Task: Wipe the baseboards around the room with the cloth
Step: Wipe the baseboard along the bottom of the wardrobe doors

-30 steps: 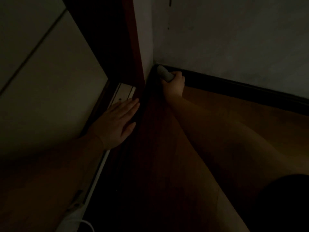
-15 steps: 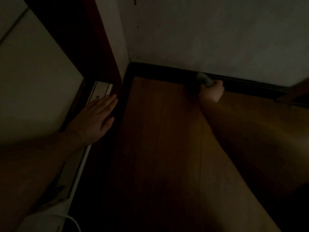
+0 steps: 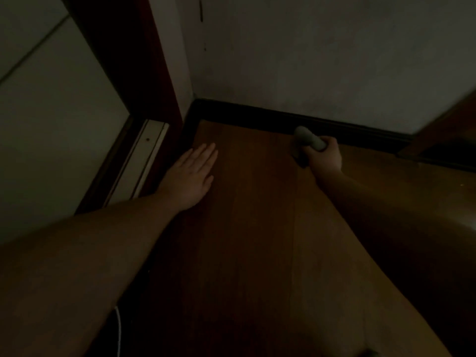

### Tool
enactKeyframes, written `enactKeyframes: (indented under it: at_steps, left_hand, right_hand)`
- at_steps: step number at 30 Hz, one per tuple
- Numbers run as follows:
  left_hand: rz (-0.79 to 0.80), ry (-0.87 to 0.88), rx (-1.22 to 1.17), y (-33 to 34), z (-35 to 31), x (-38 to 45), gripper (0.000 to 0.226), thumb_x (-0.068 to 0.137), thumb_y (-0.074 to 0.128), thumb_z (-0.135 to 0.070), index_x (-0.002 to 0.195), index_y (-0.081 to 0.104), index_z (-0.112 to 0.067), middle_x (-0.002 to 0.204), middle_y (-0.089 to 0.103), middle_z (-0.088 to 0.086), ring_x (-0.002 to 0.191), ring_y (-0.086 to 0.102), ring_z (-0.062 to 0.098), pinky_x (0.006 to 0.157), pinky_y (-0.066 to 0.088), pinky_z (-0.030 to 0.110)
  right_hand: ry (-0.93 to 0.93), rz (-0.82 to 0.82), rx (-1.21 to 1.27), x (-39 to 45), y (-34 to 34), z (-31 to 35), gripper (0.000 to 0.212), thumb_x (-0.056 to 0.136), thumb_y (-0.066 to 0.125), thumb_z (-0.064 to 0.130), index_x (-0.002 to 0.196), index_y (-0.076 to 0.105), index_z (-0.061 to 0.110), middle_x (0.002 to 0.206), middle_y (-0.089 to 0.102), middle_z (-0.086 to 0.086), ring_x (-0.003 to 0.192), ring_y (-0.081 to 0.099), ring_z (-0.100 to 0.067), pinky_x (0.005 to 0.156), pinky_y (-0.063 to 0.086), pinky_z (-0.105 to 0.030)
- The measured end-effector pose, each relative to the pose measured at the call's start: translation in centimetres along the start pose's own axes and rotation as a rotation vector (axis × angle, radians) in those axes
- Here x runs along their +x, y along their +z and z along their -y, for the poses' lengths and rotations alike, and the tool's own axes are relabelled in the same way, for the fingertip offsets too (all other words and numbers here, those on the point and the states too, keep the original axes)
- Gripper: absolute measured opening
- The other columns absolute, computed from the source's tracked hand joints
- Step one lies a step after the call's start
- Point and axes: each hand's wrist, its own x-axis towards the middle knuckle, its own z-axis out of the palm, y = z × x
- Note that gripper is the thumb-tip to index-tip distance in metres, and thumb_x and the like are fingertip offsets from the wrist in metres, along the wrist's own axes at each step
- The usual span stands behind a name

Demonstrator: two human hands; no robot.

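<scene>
The room is dim. A dark baseboard [image 3: 257,115] runs along the foot of the pale far wall, from the corner at centre to the right. My right hand [image 3: 325,154] grips a bunched grey cloth [image 3: 307,139], and the cloth's tip lies at the lower edge of the baseboard where it meets the wooden floor [image 3: 257,202]. Flat on that floor, near the doorway, my left hand [image 3: 192,176] rests with straight fingers, and it holds nothing.
A dark red door frame [image 3: 154,73] stands left of the corner, with a pale metal threshold track [image 3: 144,161] and light tiles [image 3: 51,124] beyond. Brown wooden furniture [image 3: 448,130] meets the baseboard at the far right. A white cord [image 3: 118,331] lies at the bottom left.
My right hand has slid the cloth along the baseboard from the corner to the right. My left hand has left the threshold track and now lies on the wooden floor.
</scene>
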Motion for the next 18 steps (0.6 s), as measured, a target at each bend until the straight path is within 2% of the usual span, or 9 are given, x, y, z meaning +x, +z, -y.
enactKeyframes:
  at_steps: [2, 3, 5, 9, 14, 18]
  left_hand:
    - [0.153, -0.130, -0.041, 2.5, -2.6, 0.8, 0.062, 0.105, 0.008, -0.046, 0.154, -0.015, -0.016, 0.162, -0.019, 0.001, 0.151, -0.010, 0.015, 0.121, -0.009, 0.031]
    - [0.233, -0.174, -0.061, 3.9, -3.5, 0.9, 0.064, 0.105, 0.007, -0.048, 0.154, -0.018, -0.017, 0.161, -0.024, -0.002, 0.150, -0.014, 0.013, 0.121, -0.010, 0.031]
    - [0.290, -0.257, -0.134, 6.3, -4.3, 0.7, 0.065, 0.103, 0.004, -0.053, 0.154, -0.019, -0.019, 0.159, -0.027, -0.004, 0.150, -0.016, 0.012, 0.121, -0.010, 0.031]
    - [0.189, -0.305, -0.133, 9.2, -4.4, -0.3, 0.071, 0.094, -0.004, -0.055, 0.156, -0.009, -0.021, 0.160, -0.018, -0.006, 0.150, -0.010, 0.011, 0.122, -0.006, 0.032]
    - [0.185, -0.301, -0.140, 9.5, -4.4, 0.0, 0.072, 0.094, -0.001, -0.054, 0.158, -0.001, -0.019, 0.164, -0.009, -0.001, 0.150, -0.008, 0.014, 0.122, -0.006, 0.034]
    - [0.184, -0.306, -0.153, 9.8, -3.9, 0.1, 0.068, 0.099, 0.013, -0.052, 0.157, 0.008, -0.018, 0.164, 0.000, 0.000, 0.152, 0.002, 0.018, 0.121, -0.002, 0.035]
  right_hand:
    - [-0.024, 0.100, 0.041, -0.8, 0.7, -0.2, 0.050, 0.090, 0.066, 0.022, 0.134, 0.043, 0.016, 0.120, 0.052, -0.004, 0.089, 0.057, -0.011, 0.058, 0.047, -0.016]
    - [-0.028, 0.134, 0.072, -1.1, 1.1, -0.4, 0.051, 0.090, 0.067, 0.022, 0.134, 0.043, 0.017, 0.121, 0.051, -0.003, 0.091, 0.058, -0.011, 0.056, 0.046, -0.014]
    - [-0.026, 0.143, 0.091, -1.2, 1.8, -0.7, 0.050, 0.089, 0.068, 0.024, 0.132, 0.043, 0.020, 0.125, 0.051, -0.004, 0.100, 0.059, -0.018, 0.059, 0.047, -0.017]
    - [-0.073, 0.107, 0.042, 0.0, 3.4, -1.3, 0.050, 0.088, 0.068, 0.025, 0.132, 0.044, 0.019, 0.125, 0.053, -0.003, 0.104, 0.059, -0.020, 0.069, 0.052, -0.026]
    - [-0.134, 0.105, 0.083, 1.2, 9.3, 1.7, 0.044, 0.086, 0.070, 0.026, 0.123, 0.048, 0.024, 0.121, 0.054, 0.002, 0.109, 0.057, -0.018, 0.089, 0.056, -0.043]
    - [-0.214, 0.177, 0.131, 2.1, 15.9, 6.1, 0.036, 0.082, 0.073, 0.023, 0.112, 0.053, 0.026, 0.118, 0.057, -0.004, 0.105, 0.058, -0.018, 0.088, 0.055, -0.040]
